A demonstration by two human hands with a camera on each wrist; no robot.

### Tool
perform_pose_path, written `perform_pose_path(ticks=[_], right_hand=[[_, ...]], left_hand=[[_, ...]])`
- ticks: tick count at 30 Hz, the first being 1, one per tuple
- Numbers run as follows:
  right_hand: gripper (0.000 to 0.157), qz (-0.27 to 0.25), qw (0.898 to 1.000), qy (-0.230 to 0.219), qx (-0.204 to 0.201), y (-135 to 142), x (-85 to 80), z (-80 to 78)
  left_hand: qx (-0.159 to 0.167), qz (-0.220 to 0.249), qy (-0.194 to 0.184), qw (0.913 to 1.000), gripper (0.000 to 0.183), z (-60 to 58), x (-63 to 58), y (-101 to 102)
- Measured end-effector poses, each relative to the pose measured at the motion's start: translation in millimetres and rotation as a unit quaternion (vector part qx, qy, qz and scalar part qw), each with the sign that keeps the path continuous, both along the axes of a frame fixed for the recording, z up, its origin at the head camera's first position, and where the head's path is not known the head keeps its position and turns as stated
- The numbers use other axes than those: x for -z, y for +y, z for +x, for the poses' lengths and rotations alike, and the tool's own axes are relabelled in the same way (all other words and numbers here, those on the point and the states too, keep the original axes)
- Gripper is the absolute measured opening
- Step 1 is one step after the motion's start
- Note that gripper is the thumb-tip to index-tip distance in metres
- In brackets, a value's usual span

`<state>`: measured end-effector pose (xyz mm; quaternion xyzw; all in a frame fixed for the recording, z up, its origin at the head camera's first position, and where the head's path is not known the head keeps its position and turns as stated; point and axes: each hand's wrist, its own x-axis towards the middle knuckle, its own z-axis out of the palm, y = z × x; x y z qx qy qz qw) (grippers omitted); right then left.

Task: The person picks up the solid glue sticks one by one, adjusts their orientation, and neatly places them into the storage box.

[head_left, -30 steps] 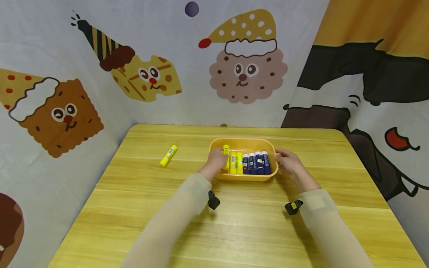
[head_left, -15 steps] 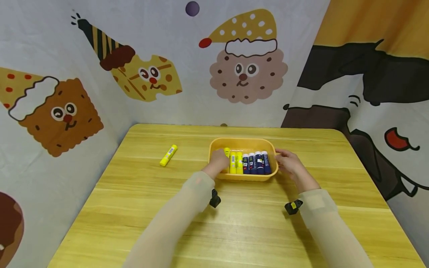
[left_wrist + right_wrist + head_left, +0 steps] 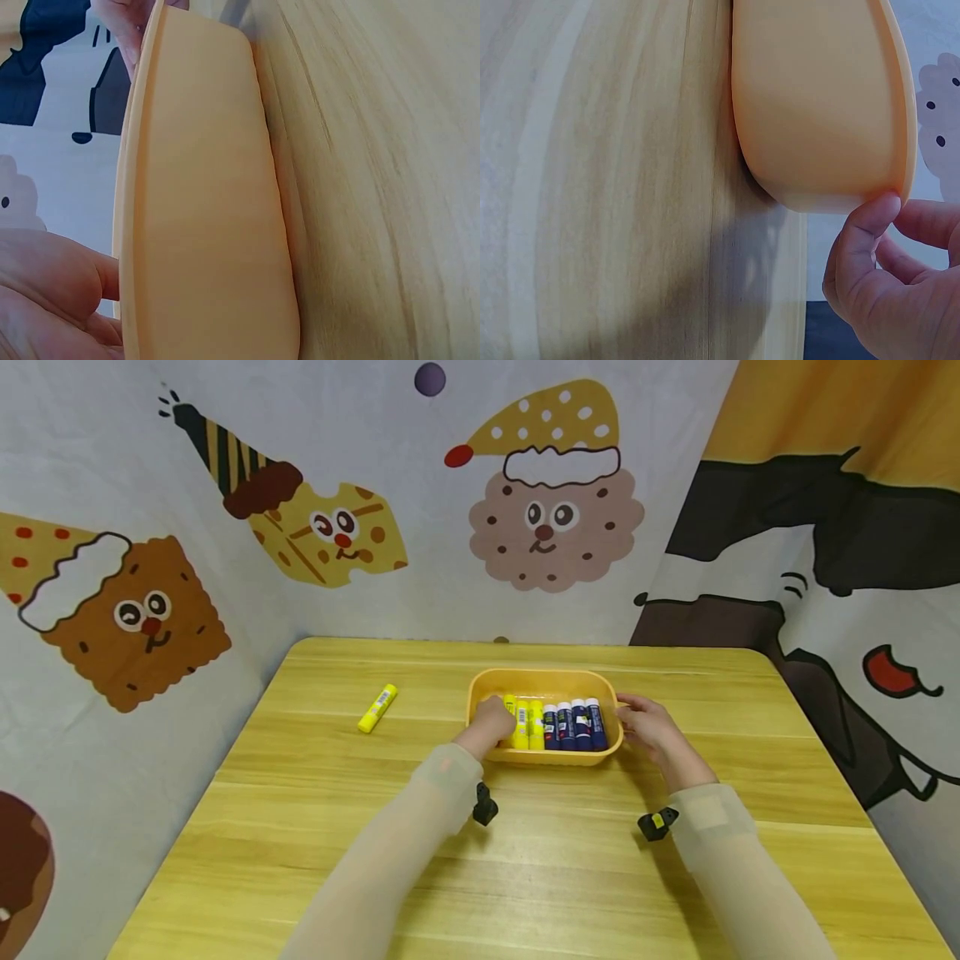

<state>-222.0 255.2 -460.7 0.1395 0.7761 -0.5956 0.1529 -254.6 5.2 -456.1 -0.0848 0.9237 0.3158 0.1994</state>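
Note:
A shallow orange plastic basket stands on the table, holding a row of glue sticks. My left hand reaches over its left end, fingers curled at a yellow glue stick whose lower part they cover. Beside that one lie two more yellow glue sticks, then several dark blue glue sticks with white ends. In the left wrist view the basket wall hides the fingertips. With thumb and fingers, my right hand pinches the rim at the basket's right end.
Another yellow glue stick lies slantwise on the wooden table, left of the basket. A cloth backdrop with cartoon biscuits hangs behind the table's far edge and along its sides.
My left hand has lowered the yellow glue stick into the basket, from tilted up to lying alongside the others. My right hand and the basket have stayed in place.

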Motion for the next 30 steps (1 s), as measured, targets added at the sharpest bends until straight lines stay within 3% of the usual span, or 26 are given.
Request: perform_pose_path(ticks=[6, 10, 16, 20, 30], right_hand=[[0.05, 0.001, 1.0, -0.002, 0.0, 0.6, 0.5, -0.4], [0.049, 0.002, 1.0, 0.002, -0.001, 0.6, 1.3, -0.6], [0.05, -0.003, 1.0, 0.006, -0.001, 0.1, 2.2, -0.3], [0.05, -0.004, 1.0, 0.006, 0.001, 0.1, 2.1, 0.0], [0.05, 0.002, 1.0, 0.0, 0.002, -1.0, 1.4, 0.0]], left_hand=[[0.012, -0.015, -0.01, 0.9998, 0.031, 1.1, 0.9, 0.7], [0.021, -0.021, 0.009, 0.9995, 0.033, 7.4, -1.9, 0.3], [0.058, -0.053, 0.046, 0.9959, 0.052, 13.3, -1.9, 1.0], [0.078, -0.071, 0.05, 0.9931, 0.055, 14.0, -1.5, 1.3], [0.096, -0.112, 0.042, 0.9882, 0.011, 14.8, -3.2, 2.7]])
